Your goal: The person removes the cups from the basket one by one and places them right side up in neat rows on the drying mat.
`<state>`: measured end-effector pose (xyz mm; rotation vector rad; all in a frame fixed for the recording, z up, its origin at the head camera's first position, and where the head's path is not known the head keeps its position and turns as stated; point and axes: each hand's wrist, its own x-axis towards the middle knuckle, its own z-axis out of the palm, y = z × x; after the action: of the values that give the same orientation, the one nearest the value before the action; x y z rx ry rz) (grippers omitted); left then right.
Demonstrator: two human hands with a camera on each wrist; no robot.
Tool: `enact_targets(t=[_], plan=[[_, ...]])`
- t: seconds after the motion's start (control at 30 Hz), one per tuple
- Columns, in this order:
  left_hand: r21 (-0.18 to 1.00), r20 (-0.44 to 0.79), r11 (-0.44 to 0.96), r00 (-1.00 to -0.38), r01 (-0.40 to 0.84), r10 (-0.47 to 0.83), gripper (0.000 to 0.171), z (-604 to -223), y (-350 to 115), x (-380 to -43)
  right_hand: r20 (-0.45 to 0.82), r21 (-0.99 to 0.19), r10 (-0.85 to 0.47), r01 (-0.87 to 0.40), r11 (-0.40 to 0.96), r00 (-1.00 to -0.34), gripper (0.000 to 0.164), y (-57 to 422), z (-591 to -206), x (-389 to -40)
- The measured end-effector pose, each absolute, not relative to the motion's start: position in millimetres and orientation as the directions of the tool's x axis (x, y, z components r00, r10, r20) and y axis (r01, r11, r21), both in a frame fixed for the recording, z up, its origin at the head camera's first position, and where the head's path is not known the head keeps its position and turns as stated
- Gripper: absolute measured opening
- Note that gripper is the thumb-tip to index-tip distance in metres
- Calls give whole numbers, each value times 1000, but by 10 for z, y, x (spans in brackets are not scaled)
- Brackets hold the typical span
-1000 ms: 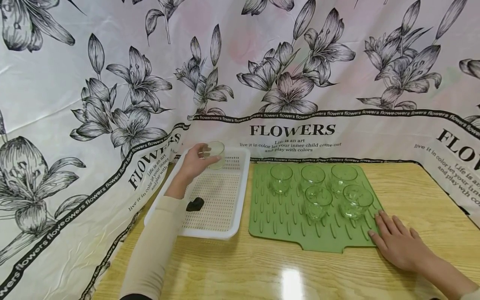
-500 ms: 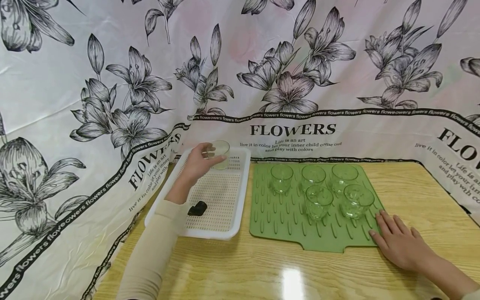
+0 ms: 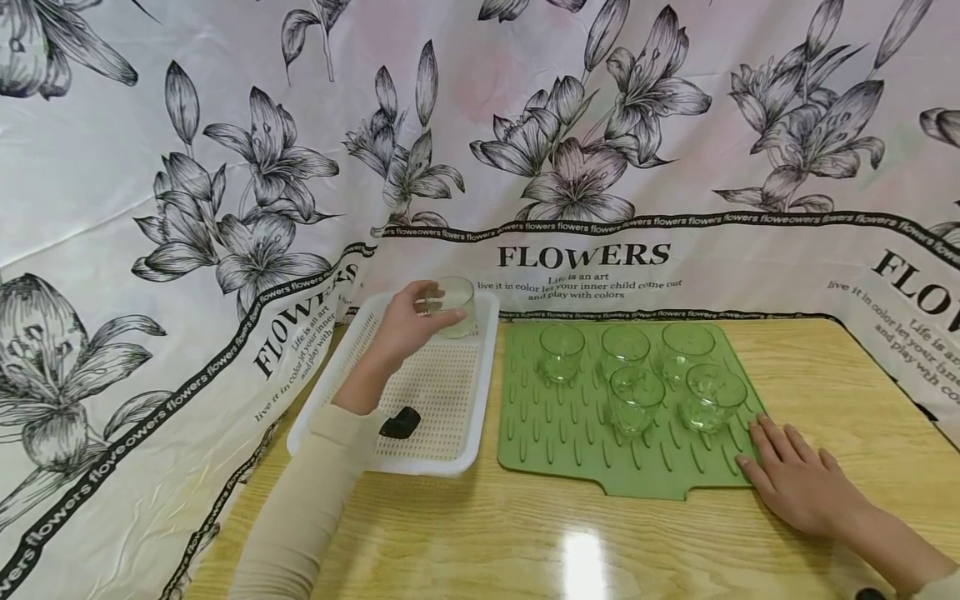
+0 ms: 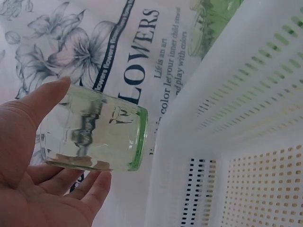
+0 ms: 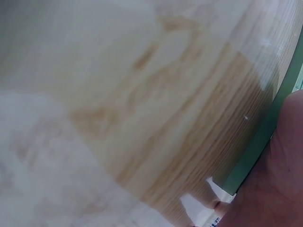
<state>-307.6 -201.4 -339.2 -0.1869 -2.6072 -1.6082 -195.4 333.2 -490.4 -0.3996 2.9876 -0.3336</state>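
My left hand grips a clear drinking glass between thumb and fingers, above the far end of the white plastic basket. The left wrist view shows the glass on its side in that picture, its base tinted green, beside the basket's slotted wall. Several matching glasses, among them a front one, stand upright on the green drying mat. My right hand lies with its fingers spread, fingertips and thumb at the mat's right edge. In the right wrist view, part of that hand shows against the green edge.
Inside the basket, near its front, lies a small black object. The basket and mat stand side by side on a wood-grain table. A flower-printed cloth hangs behind them and along the left side.
My left hand has moved to the right with the glass, over the basket's far end. More of the black object shows. The right hand stays at the mat's edge.
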Motion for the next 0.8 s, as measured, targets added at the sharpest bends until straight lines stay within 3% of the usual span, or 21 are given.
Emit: enact_targets(t=[0.8], plan=[[881, 132, 430, -976, 196, 174, 79, -3275, -1621, -2875, -65, -221, -254, -234, 947, -965, 74, 3349, -4898, -1918]])
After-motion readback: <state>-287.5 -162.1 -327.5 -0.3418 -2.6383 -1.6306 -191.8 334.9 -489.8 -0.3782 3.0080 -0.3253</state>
